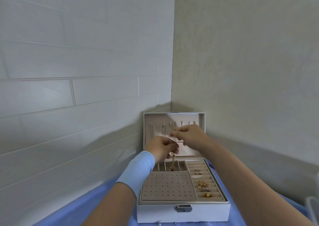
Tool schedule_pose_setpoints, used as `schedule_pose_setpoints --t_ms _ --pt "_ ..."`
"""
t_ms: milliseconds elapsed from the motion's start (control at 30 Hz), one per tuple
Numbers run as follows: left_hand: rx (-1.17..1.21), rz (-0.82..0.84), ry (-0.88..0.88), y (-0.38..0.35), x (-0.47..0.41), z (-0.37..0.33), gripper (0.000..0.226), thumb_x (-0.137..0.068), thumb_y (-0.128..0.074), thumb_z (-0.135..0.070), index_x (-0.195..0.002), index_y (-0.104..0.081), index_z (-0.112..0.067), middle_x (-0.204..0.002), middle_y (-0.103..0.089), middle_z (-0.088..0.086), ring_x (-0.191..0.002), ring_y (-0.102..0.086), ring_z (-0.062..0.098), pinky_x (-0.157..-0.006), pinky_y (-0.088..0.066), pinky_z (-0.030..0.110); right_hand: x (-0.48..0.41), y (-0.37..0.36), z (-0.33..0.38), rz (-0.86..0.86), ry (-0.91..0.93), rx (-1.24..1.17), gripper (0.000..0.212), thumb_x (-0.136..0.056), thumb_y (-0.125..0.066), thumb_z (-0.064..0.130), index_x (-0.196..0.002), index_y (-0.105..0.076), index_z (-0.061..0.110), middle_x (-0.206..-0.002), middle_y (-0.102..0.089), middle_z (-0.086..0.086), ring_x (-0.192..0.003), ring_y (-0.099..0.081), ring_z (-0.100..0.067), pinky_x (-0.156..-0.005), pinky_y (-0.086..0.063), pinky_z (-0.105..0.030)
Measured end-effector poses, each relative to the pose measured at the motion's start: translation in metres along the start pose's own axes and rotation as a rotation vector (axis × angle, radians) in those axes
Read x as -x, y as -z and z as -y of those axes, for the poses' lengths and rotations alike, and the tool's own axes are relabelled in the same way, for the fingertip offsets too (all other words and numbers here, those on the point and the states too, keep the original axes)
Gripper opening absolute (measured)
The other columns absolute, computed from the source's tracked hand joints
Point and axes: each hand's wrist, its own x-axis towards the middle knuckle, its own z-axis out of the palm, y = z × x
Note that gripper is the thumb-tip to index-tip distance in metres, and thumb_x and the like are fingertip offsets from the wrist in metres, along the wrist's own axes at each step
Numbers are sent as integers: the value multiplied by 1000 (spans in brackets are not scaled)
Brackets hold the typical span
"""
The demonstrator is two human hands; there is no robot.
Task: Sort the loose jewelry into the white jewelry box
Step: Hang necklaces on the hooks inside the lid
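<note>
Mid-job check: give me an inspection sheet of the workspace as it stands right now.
Surface: blue cloth under the box.
Job's things: white jewelry box open, lid upright; gold necklace hangs over the rear compartments; rings in the right-side slots; earring panel shows no earrings.
Clutter: clear container at the right edge, partly out of view.
Grippers: left hand and right hand both pinch the necklace before the lid's hooks.
Cables: nothing seen.
Surroundings: tiled wall left, plain wall right, meeting in a corner behind the box.

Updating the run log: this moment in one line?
left hand, right hand pinch gold necklace | rings in slots | white jewelry box open
</note>
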Motion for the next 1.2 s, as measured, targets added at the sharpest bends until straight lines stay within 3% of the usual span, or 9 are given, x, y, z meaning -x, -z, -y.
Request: schedule_pose_setpoints --t_ms 100,200,367,533,633,733,900,1067,1200 --pt "-172 -62 -44 6 -3 1 21 -92 -61 -37 -92 -76 -22 -91 -73 -4 -76 -60 12 -73 -46 25 8 -1 -8 149 -95 134 19 -89 -62 11 -100 -77 13 -81 -65 2 -68 -52 -8 -59 -40 -20" --pt "-217 -27 -64 11 -3 -2 23 -92 -62 -40 -98 -75 -23 -89 -71 -8 -83 -63 9 -71 -45 22 13 -16 -20 290 -141 218 31 -82 -68 12 -112 -74 19 -95 -70 5 -74 -59 -7 -61 -44 -19" --pt "-276 0 -104 16 -9 -6 23 -94 -60 -36 -92 -77 -20 -88 -72 0 -77 -60 10 -73 -48 23 8 -26 -26 155 -84 123 11 -91 -68 20 -93 -77 12 -79 -73 -4 -53 -56 -5 -57 -48 -22" --pt "-453 -59 0 21 -22 6 34 -101 -43 -30 -130 -62 -26 -133 -62 -1 -119 -58 21 -99 -44 32 -2 -8 -10 38 -9 172 20 -94 -66 23 -84 -77 9 -74 -76 -1 -44 -51 -6 -58 -51 -24" --pt "-578 -41 19 15 -26 10 39 -101 -44 -33 -138 -54 -26 -146 -47 -2 -129 -50 22 -108 -40 35 -13 2 0 -62 50 185 21 -93 -67 20 -81 -78 7 -75 -76 -3 -39 -49 -1 -46 -45 -16" --pt "-764 -10 10 12 -26 11 44 -101 -40 -41 -142 -47 -27 -148 -40 -2 -129 -48 24 -106 -42 38 -23 9 10 -128 80 210 24 -93 -66 21 -79 -78 7 -75 -76 -1 -41 -52 -4 -42 -40 -13" --pt "-879 12 1 10 -27 12 44 -98 -44 -48 -134 -55 -26 -140 -47 0 -121 -53 24 -101 -46 38 -36 10 19 -166 118 282 25 -94 -64 21 -76 -76 10 -81 -76 -7 -49 -55 -13 -54 -46 -21" --pt "-886 6 -24 13 -29 12 39 -96 -46 -45 -128 -60 -29 -135 -49 0 -117 -54 25 -101 -46 39 -43 -5 7 -83 79 416 17 -88 -66 21 -75 -76 15 -76 -74 -7 -63 -64 -18 -70 -57 -35" --pt "-854 -19 -29 17 -28 14 37 -94 -49 -41 -127 -63 -29 -132 -56 -3 -115 -56 23 -97 -48 37 -32 -20 -10 40 27 620 13 -85 -64 22 -83 -76 23 -77 -75 6 -67 -69 -13 -71 -61 -33"
